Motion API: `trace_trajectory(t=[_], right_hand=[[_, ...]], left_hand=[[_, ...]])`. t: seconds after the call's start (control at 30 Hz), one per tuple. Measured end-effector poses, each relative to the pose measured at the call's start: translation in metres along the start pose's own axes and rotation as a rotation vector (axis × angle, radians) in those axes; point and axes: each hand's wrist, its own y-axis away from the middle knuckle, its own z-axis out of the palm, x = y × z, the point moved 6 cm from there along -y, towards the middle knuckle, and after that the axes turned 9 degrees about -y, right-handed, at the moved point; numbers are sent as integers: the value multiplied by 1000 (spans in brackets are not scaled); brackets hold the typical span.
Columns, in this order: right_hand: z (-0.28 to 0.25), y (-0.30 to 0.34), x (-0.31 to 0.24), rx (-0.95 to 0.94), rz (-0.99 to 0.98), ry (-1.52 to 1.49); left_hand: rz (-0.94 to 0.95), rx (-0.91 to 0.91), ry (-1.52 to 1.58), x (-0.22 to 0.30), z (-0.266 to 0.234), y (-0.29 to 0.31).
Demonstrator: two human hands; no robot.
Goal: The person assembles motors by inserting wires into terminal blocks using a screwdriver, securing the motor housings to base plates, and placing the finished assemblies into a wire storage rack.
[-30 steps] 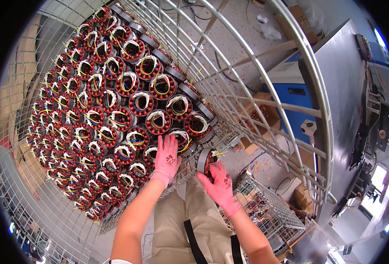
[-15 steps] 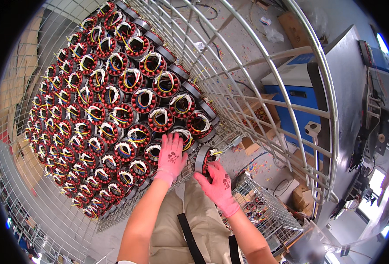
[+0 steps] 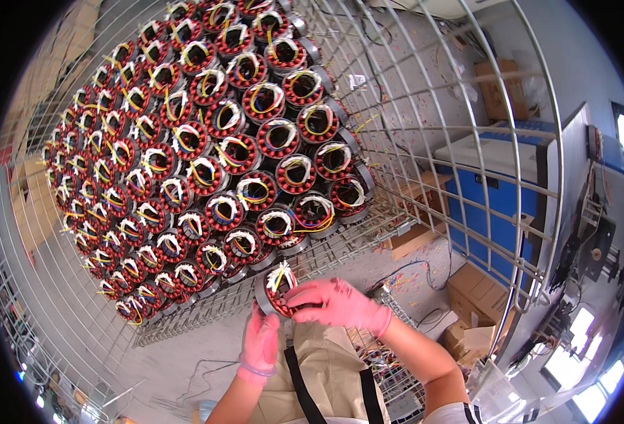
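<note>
Grey ring (image 3: 265, 296) in two-handed grip (image 3: 337, 304)

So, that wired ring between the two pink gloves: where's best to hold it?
Probably by its plain grey outer band, from the lower left, where the left hand is. The ring is tilted so this band faces left, looking smooth and bare, while loose white and yellow wires stick up at the top.

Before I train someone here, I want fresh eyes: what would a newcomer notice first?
Rows of red-studded rings crowding the wire cage from centre to upper left. At lower centre, the pink-gloved left hand and right hand hold a similar ring. At right, a blue cabinet stands beyond the cage.
</note>
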Motion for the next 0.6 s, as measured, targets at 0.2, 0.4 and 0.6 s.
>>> trace_trajectory(t=[0.2,0.4,0.6], right_hand=[[-35,-47,33,71,317,-504],[-83,-69,92,472,259,1162],[-105,-100,143,419,451,1417]], left_hand=[[125,88,374,-1,-26,-1],[180,178,488,-6,-86,9],[102,199,428,-14,-97,29]])
